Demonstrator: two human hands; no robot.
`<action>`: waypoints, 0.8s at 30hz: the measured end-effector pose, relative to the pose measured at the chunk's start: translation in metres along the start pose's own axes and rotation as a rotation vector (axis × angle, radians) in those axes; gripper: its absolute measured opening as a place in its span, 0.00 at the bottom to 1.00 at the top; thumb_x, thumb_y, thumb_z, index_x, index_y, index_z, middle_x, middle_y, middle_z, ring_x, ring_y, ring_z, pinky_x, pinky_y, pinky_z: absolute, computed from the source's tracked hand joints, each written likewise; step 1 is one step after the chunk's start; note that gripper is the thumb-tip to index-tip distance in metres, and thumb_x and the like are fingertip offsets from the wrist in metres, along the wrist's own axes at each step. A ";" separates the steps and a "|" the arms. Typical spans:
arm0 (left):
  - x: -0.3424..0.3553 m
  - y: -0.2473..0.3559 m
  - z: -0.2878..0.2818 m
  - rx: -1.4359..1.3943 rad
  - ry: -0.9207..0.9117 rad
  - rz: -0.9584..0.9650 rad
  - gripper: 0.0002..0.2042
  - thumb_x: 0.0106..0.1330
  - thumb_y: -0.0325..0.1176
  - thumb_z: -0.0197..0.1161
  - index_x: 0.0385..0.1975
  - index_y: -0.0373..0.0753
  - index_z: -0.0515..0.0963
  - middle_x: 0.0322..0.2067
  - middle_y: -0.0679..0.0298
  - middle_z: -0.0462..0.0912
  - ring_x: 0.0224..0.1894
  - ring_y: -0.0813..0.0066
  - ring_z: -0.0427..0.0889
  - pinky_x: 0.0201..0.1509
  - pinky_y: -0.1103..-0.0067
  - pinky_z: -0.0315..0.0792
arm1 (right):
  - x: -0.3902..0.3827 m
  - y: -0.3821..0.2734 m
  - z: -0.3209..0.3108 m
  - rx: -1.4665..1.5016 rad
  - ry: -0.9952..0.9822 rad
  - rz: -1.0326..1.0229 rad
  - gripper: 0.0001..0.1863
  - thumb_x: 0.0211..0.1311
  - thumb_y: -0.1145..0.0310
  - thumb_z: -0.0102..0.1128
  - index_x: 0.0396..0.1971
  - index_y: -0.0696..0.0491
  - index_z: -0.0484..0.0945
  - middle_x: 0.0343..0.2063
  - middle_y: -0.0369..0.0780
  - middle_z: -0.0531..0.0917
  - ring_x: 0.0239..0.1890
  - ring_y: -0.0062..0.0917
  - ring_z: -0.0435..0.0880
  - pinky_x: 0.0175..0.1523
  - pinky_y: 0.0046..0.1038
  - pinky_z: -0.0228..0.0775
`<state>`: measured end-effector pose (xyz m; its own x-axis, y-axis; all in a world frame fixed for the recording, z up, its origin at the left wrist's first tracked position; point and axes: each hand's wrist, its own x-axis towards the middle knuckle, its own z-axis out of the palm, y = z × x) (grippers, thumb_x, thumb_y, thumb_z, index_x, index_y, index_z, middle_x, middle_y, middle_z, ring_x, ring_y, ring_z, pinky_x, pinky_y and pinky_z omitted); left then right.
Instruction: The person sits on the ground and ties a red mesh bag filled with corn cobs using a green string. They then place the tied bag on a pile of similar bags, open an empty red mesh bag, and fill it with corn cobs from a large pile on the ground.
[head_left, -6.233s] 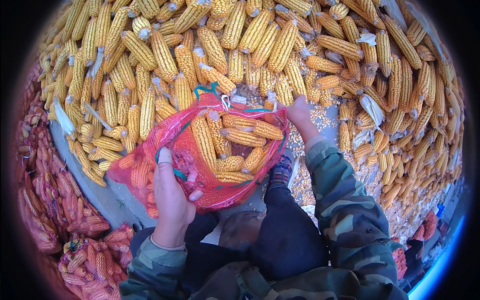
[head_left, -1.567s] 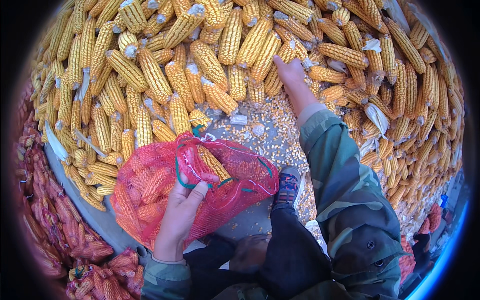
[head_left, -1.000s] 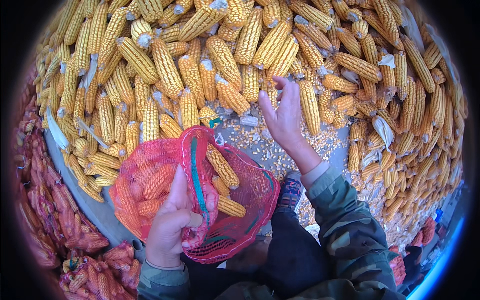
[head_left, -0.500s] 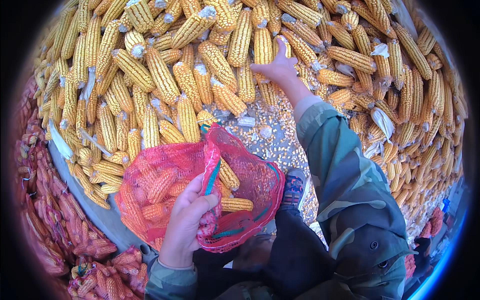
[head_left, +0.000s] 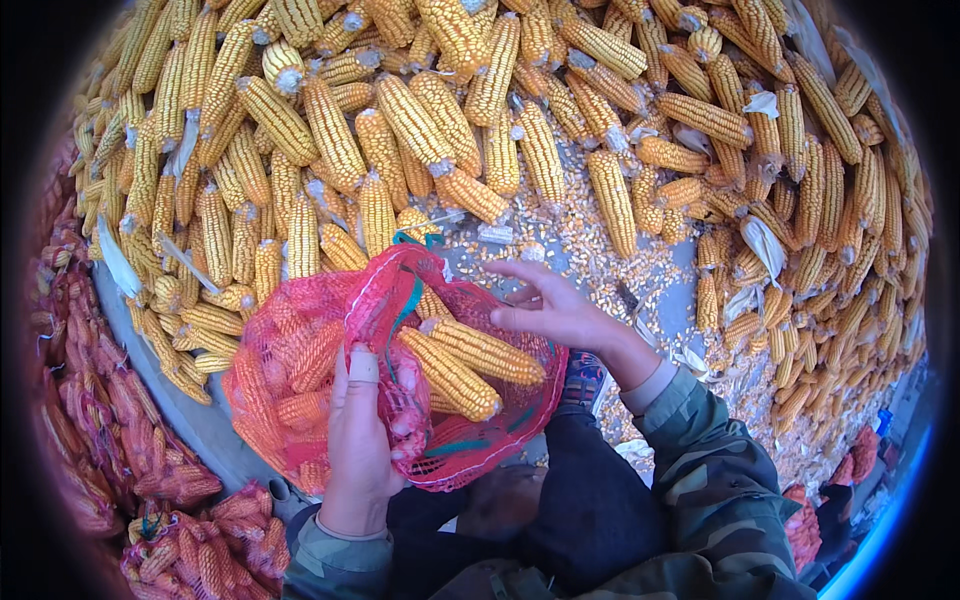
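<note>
A red mesh bag (head_left: pixel 285 315) with green trim leans in front of me, its mouth spread toward the right. My left hand (head_left: pixel 362 430) is closed around the gathered near rim, thumb up and a pale wrap on the thumb. Corn cobs fill the left part of the bag, showing through the mesh. Two bare yellow cobs, a nearer corn cob (head_left: pixel 450 378) and a farther corn cob (head_left: pixel 490 352), lie side by side in the mouth. Just right of them hovers my right hand (head_left: pixel 565 315), fingers apart and holding nothing.
A large heap of husked corn cobs (head_left: pixel 330 130) curves around the far side and right. Loose kernels (head_left: pixel 640 290) litter the grey ground before it. Filled red mesh bags (head_left: pixel 150 430) line the left. My shoe (head_left: pixel 583 380) stands beside the bag's right edge.
My right hand has come back from the heap to the bag's mouth. Two cobs now lie in the opening. Some heap cobs have shifted, baring more ground. My left hand still grips the rim.
</note>
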<state>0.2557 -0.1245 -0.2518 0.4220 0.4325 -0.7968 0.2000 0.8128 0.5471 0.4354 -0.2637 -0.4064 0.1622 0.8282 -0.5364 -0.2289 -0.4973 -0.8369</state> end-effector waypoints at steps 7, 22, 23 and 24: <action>-0.002 0.004 -0.001 0.019 -0.081 0.031 0.14 0.77 0.44 0.43 0.48 0.41 0.68 0.27 0.69 0.70 0.16 0.87 0.61 0.12 0.89 0.53 | 0.142 -0.015 -0.034 -0.812 0.841 0.357 0.52 0.49 0.52 0.68 0.71 0.43 0.46 0.66 0.58 0.50 0.61 0.60 0.61 0.64 0.50 0.57; 0.006 0.010 -0.005 -0.035 0.011 -0.105 0.15 0.76 0.47 0.43 0.40 0.43 0.69 0.23 0.67 0.72 0.14 0.86 0.61 0.09 0.88 0.53 | 0.049 -0.004 -0.073 -0.498 0.484 0.365 0.41 0.49 0.60 0.66 0.64 0.43 0.58 0.60 0.52 0.63 0.56 0.40 0.70 0.60 0.35 0.64; 0.005 0.008 -0.006 -0.038 0.021 -0.094 0.16 0.76 0.48 0.43 0.39 0.42 0.69 0.22 0.67 0.72 0.13 0.86 0.62 0.09 0.88 0.53 | 0.030 -0.010 -0.072 -0.156 0.425 0.242 0.41 0.50 0.61 0.65 0.65 0.45 0.57 0.60 0.50 0.64 0.57 0.37 0.70 0.60 0.33 0.63; 0.003 0.007 -0.006 -0.048 0.005 -0.084 0.16 0.76 0.49 0.43 0.40 0.42 0.69 0.22 0.67 0.72 0.13 0.86 0.62 0.09 0.88 0.53 | 0.016 -0.017 -0.066 0.176 0.398 0.189 0.41 0.51 0.62 0.65 0.65 0.47 0.56 0.59 0.48 0.66 0.58 0.33 0.69 0.61 0.31 0.62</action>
<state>0.2533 -0.1153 -0.2523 0.4015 0.3638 -0.8405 0.1916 0.8640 0.4656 0.5049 -0.2593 -0.4079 0.4497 0.5469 -0.7062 -0.4436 -0.5494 -0.7080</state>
